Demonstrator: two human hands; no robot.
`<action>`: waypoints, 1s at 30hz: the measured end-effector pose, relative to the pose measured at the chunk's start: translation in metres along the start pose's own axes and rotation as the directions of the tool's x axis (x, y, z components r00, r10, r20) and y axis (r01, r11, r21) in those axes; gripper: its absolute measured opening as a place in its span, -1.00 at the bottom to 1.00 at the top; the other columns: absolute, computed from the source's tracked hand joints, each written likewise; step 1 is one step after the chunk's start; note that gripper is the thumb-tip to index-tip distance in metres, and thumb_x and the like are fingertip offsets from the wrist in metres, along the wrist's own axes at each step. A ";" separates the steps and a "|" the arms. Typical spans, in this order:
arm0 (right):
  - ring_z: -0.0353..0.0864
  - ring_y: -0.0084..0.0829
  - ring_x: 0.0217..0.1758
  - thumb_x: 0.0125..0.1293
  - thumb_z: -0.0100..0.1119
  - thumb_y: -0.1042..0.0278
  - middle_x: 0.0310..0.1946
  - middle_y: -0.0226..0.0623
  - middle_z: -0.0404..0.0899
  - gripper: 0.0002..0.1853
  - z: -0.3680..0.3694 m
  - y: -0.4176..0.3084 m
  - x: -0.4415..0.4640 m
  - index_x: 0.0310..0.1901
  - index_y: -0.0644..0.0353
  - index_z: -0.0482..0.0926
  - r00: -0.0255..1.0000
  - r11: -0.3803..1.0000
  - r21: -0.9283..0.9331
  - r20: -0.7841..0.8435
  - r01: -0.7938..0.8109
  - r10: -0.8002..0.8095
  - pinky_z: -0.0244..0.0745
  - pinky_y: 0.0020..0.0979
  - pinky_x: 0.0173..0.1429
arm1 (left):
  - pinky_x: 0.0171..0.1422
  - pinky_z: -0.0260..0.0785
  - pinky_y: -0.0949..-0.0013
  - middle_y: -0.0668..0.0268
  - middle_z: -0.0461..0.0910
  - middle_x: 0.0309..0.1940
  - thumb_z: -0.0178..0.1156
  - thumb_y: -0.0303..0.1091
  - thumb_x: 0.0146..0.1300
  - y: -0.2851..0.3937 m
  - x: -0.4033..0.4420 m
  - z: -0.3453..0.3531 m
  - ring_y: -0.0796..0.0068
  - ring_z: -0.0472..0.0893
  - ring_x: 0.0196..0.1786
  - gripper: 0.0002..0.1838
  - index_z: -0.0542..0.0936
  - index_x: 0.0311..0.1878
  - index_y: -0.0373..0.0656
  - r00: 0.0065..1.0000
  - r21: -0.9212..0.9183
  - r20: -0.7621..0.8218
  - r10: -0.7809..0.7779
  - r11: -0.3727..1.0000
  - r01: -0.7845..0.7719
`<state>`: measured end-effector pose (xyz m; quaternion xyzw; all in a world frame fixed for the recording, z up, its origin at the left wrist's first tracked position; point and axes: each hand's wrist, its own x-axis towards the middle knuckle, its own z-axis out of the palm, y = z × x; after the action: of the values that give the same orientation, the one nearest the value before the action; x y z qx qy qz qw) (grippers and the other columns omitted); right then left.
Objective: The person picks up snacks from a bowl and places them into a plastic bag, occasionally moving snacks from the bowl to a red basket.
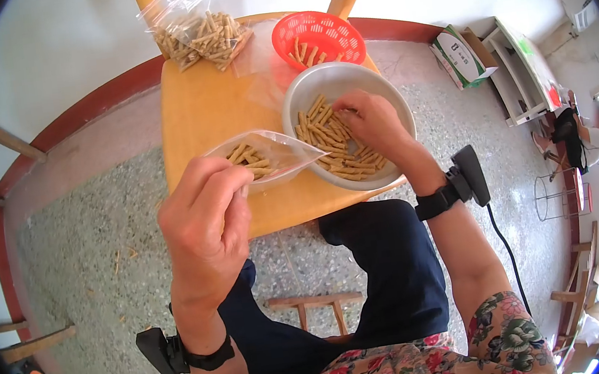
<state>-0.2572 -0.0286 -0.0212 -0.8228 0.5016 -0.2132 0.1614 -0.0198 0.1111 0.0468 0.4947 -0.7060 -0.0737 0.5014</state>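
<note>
My left hand (207,220) grips the edge of a clear plastic bag (284,152), which lies open toward the right with short tan sticks (248,159) inside. Its mouth reaches over the rim of a grey metal bowl (404,112). Many more tan sticks (330,135) lie in that bowl. Over the bowl's right part is my right hand (375,121), fingers closed and pointing left at the sticks; what they hold, if anything, is hidden. The bowl rests on a yellow wooden chair seat (195,117).
Behind the bowl, a red basket (333,28) holds a few sticks. A full bag of sticks (205,39) lies at the seat's back left. A low wooden stool (315,300) is between the legs. A green-white box (458,58) and a seated person (589,135) are at right.
</note>
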 end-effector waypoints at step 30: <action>0.54 -0.47 -0.54 0.17 0.03 0.47 -0.43 -0.20 0.59 -0.86 -0.030 -0.038 -0.005 -0.28 0.31 0.53 0.973 0.780 0.582 0.164 -0.229 0.164 0.43 -0.49 -0.49 | -0.40 0.29 0.55 0.27 0.47 -0.42 0.13 -0.73 -0.01 0.000 0.000 0.000 0.54 0.44 -0.46 -0.86 0.50 -0.38 -0.30 0.999 0.017 0.031 -0.033 0.999 0.032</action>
<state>-0.2457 -0.0084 0.0216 -0.6830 0.4827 -0.2992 0.4594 -0.0201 0.1109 0.0466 0.5091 -0.7061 -0.0836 0.4850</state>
